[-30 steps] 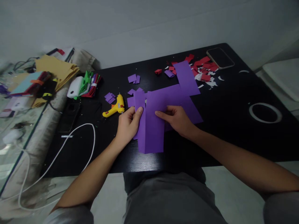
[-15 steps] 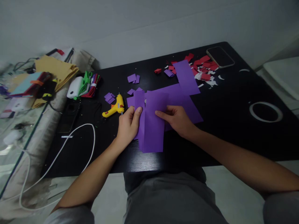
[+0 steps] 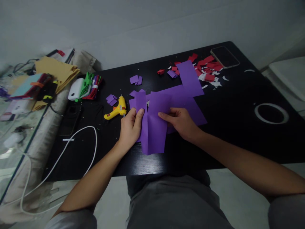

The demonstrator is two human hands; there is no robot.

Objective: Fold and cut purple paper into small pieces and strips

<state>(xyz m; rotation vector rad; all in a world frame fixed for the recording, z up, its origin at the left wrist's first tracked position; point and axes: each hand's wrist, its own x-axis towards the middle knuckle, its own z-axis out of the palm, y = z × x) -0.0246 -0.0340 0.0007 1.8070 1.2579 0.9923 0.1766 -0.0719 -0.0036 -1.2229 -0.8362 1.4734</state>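
Observation:
A sheet of purple paper (image 3: 157, 133) hangs upright between my two hands, split from its top edge partway down along a vertical line. My left hand (image 3: 131, 125) pinches the narrow left strip, thumb in front. On the wider right part, my right hand (image 3: 182, 122) grips with thumb in front and fingers behind. Below the split the two parts are still joined, with a crease showing. More purple paper (image 3: 188, 109) lies flat on the table behind it. Just left of my left hand rests a yellow glue gun (image 3: 118, 109).
Small purple pieces (image 3: 111, 99) lie near the glue gun. Red and white scraps (image 3: 209, 68) and a phone (image 3: 224, 57) are at the back right. A white tape-like ring (image 3: 271, 113) lies right. A white cable (image 3: 95, 140) loops at left, near bundled coloured strips (image 3: 91, 87).
The gap at the top of the sheet has widened and runs further down as my hands pull the two parts apart. The lower edge has buckled slightly.

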